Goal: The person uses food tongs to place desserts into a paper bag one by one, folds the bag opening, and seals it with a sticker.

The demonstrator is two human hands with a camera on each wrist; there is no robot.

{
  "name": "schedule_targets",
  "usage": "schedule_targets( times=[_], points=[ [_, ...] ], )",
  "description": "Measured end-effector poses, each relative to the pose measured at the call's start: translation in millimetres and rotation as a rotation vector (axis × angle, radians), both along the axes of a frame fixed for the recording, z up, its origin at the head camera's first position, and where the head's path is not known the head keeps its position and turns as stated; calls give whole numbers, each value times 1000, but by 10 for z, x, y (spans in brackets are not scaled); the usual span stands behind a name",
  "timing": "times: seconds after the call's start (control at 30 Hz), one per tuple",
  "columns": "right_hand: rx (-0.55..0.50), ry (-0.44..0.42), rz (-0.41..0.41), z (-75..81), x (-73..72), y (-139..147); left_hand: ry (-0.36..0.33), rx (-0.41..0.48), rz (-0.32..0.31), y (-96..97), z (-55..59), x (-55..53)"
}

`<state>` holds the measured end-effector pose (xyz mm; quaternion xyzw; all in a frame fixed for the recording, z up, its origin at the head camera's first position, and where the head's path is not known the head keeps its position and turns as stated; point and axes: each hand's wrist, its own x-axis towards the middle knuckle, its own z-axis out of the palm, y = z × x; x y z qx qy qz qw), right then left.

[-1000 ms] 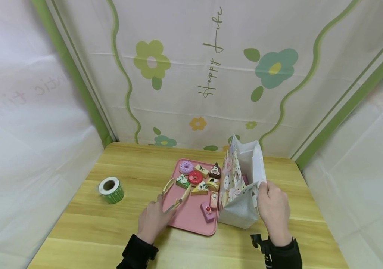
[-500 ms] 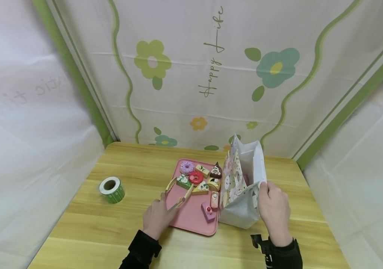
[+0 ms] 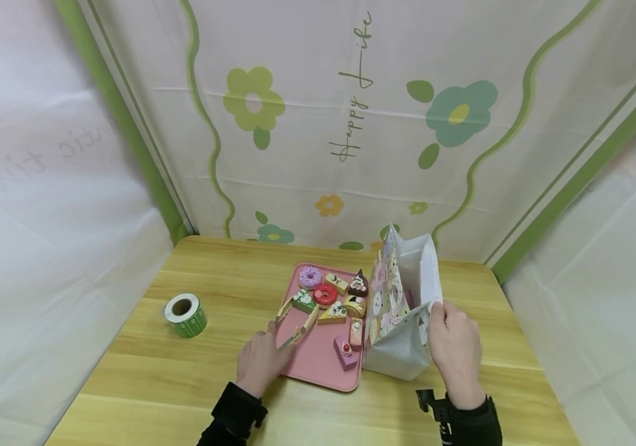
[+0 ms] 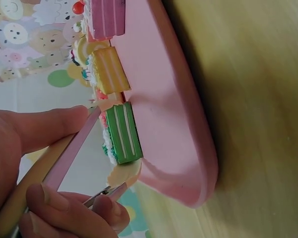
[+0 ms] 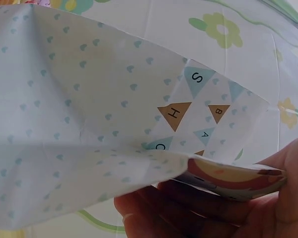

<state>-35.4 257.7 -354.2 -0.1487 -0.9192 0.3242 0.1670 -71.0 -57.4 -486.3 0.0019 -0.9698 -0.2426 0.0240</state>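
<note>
My left hand [image 3: 262, 359] holds a pair of tongs [image 3: 309, 321] over the pink tray [image 3: 318, 365]. The tong tips are spread to either side of a green toy cake slice [image 4: 123, 134], right at its two ends in the left wrist view. Next to it on the tray lie a yellow cake slice [image 3: 332, 313], a red donut [image 3: 325, 295] and a purple donut [image 3: 310, 277]. At the tray's right side stands an open patterned paper bag [image 3: 396, 352]. My right hand [image 3: 455, 350] grips its rim, thumb and fingers on opposite sides of the paper.
Other toy cakes line the tray's right side, among them a purple one with a cherry [image 3: 344, 353] and a chocolate slice [image 3: 358, 284]. A roll of green labels [image 3: 185, 314] stands at left on the wooden table [image 3: 145, 371]. Printed curtains [image 3: 307, 155] enclose the table.
My left hand has shifted slightly to the right with the tongs, and the tips stay by the green slice. My right hand and the bag have hardly moved.
</note>
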Motion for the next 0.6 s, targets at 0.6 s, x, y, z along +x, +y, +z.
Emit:
schedule_targets(
  times=[0.6],
  points=[
    [-14, 6, -11, 35, 29, -24, -10, 30, -2, -62, 190, 17]
  ],
)
